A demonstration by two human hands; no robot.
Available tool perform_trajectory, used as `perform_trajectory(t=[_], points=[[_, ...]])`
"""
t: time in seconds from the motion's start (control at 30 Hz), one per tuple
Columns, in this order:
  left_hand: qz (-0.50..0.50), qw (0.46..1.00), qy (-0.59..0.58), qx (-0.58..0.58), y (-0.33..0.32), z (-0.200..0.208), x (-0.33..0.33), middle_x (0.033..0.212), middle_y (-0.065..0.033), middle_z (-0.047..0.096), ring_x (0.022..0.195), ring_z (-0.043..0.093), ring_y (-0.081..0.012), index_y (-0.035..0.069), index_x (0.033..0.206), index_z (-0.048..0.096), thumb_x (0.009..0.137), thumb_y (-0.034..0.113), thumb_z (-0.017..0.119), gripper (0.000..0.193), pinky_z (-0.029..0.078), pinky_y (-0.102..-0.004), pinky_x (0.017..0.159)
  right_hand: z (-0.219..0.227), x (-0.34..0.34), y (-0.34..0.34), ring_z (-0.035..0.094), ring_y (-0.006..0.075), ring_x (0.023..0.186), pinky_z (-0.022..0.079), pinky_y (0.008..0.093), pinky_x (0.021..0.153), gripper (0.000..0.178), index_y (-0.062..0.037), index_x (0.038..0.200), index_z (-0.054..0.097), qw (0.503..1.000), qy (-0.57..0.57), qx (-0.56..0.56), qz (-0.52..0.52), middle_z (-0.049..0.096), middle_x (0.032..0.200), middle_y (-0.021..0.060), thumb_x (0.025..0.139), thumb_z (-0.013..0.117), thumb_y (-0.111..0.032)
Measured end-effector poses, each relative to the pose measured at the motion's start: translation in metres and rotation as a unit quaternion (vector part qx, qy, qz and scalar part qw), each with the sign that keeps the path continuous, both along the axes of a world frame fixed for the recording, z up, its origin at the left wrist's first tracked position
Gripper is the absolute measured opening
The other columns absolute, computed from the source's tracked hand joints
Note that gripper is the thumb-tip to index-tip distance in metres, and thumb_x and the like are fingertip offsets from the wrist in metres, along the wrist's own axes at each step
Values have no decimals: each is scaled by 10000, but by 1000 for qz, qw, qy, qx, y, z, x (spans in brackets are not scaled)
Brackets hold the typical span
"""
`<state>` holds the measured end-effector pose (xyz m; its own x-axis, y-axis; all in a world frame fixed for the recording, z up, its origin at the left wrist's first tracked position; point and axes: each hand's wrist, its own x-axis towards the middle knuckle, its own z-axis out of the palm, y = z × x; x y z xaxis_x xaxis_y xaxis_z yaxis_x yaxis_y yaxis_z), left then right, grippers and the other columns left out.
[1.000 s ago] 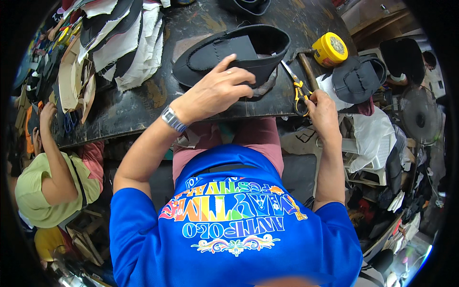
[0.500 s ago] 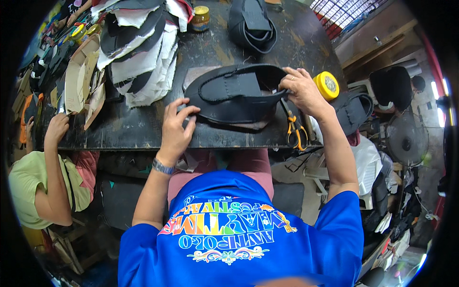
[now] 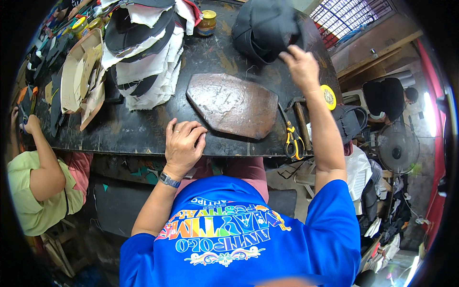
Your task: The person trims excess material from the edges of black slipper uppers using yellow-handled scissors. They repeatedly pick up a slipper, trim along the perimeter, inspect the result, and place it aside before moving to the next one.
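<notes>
My right hand (image 3: 302, 69) reaches to the back of the table, its fingers stretched out beside a motion-blurred black shoe upper (image 3: 287, 28). That upper overlaps another black upper (image 3: 256, 43); the hand appears to have no grip on it. Near the front edge my left hand (image 3: 185, 141) rests on the table, fingers loosely bent and apart, holding nothing. Just beyond it lies a worn brown slab (image 3: 234, 105) with angled corners, bare on top. Right of the slab are scissors (image 3: 293, 141) with orange-and-black handles and a hammer (image 3: 302, 125) with a wooden handle.
Stacked black-and-white fabric pieces (image 3: 150, 71) and a tan box of cut pieces (image 3: 82, 76) occupy the left. A jar (image 3: 207, 23) stands behind. Toward the right are a yellow lid (image 3: 328, 97) and another black upper (image 3: 350, 122). A co-worker (image 3: 45, 182) sits at left.
The shoe upper has left the slab for the pile at the back, uncovering the slab and hammer. My right hand moved away with it; my left hand came off it and stayed near the front edge.
</notes>
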<state>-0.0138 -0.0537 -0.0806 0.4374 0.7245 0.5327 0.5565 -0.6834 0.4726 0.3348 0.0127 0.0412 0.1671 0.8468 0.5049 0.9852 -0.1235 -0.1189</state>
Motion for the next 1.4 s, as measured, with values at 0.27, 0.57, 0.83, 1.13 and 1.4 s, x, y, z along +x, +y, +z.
perform_trajectory(t=[0.27, 0.57, 0.83, 1.13, 1.4], points=[[-14, 1000, -6, 13, 3, 2, 1, 943, -18, 636, 941, 607, -220, 106, 879, 685, 758, 102, 705, 123, 424, -423, 952, -74, -12, 6, 642, 354, 890, 522, 451, 757, 389, -117, 1122, 647, 999, -2, -22, 31, 652, 1023, 126, 802, 738, -320], [-9, 1000, -19, 6, 2, 3, 2, 944, -27, 641, 916, 606, -232, 94, 871, 687, 750, 81, 713, 124, 462, -368, 836, -86, -10, 50, 370, 470, 1280, 355, 545, 1037, 1005, -146, 1468, 309, 992, -7, 124, 23, 275, 1498, 242, 660, 854, -395], [-14, 1000, -4, 4, 3, 1, 5, 945, -40, 651, 915, 613, -241, 98, 873, 687, 767, 101, 698, 106, 476, -373, 817, -104, -7, 111, 300, 539, 1283, 418, 570, 1015, 908, -216, 1433, 386, 994, -105, 24, -5, 321, 1506, 157, 684, 805, -515], [-31, 1000, -3, -1, 1, -2, 3, 938, -62, 673, 868, 628, -250, 80, 929, 690, 831, 76, 670, 100, 465, -355, 779, -37, 31, 11, 687, 272, 983, 531, 363, 878, 451, -126, 1198, 654, 995, 75, 62, 29, 708, 1071, 133, 850, 698, -408], [-46, 998, 10, 33, 1, -2, 8, 934, -42, 654, 835, 613, -241, 94, 935, 686, 822, 77, 678, 114, 466, -358, 741, 20, 179, -144, 653, 349, 1045, 514, 442, 876, 469, -88, 1038, 721, 890, -46, -88, -444, 686, 1095, 183, 826, 650, -500]])
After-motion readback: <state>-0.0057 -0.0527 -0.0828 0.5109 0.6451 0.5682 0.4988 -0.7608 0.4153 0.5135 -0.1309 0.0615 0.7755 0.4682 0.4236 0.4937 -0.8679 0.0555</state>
